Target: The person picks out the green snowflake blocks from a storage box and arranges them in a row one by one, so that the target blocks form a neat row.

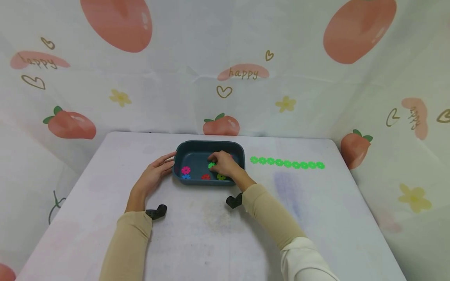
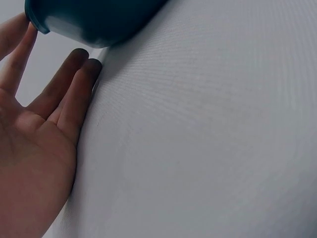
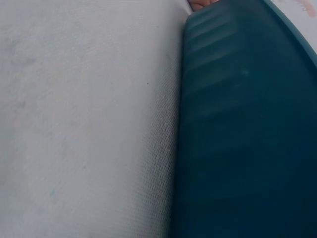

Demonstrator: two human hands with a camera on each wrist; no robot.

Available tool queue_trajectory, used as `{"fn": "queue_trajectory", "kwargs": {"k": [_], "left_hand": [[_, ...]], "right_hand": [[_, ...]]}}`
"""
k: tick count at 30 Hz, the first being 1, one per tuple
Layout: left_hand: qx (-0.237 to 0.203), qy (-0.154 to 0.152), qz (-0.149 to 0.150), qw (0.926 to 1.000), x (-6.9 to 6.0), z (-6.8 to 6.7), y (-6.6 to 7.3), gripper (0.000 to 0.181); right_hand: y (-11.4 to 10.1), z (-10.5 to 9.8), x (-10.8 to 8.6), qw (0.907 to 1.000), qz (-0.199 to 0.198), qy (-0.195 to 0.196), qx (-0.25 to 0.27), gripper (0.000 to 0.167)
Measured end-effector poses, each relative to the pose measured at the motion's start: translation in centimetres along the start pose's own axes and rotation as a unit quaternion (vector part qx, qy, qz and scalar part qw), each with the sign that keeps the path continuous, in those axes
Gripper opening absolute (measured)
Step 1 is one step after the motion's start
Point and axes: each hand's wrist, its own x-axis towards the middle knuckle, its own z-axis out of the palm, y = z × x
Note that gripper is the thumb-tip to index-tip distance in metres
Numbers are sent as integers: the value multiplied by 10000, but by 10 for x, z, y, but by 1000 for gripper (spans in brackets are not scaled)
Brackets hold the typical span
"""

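Observation:
A dark teal tray (image 1: 197,182) stands on the table with several flower-shaped plastic pieces inside. My right hand (image 1: 226,164) reaches into it, and its thumb and fingers pinch a green flower-shaped piece (image 1: 211,165). In the tray also lie a pink piece (image 1: 185,170), a blue piece (image 1: 186,176), a red piece (image 1: 206,177) and a yellow-green piece (image 1: 221,176). My left hand (image 1: 152,177) touches the tray's left end with fairly straight fingers. The left wrist view shows that hand (image 2: 37,144) beside the tray wall (image 2: 94,25). Only the tray's outer side (image 3: 237,124) fills the right wrist view; the right hand's grip is hidden there.
A row of several green flower-shaped pieces (image 1: 287,164) lies on the table to the right of the tray. The white table (image 1: 197,238) ends at a patterned cloth backdrop (image 1: 168,97). Black wrist devices (image 1: 157,212) hang below both wrists.

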Motion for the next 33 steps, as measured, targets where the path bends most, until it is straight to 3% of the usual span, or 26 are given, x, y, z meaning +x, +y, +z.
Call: {"fn": "queue_trajectory", "kwargs": {"k": [16,24,33], "left_hand": [[50,1,-41,10000,-1,0,1,58],[60,16,7,10000,-2,0,3,55],[39,-1,-10,10000,-2,0,2,56]], "right_hand": [[-8,-2,-7,9993,-328,63,-173,22],[-16,-11,-18,9981,-427,427,70,17],[-17,-15,-28,9947,-542,812,317,21]]}}
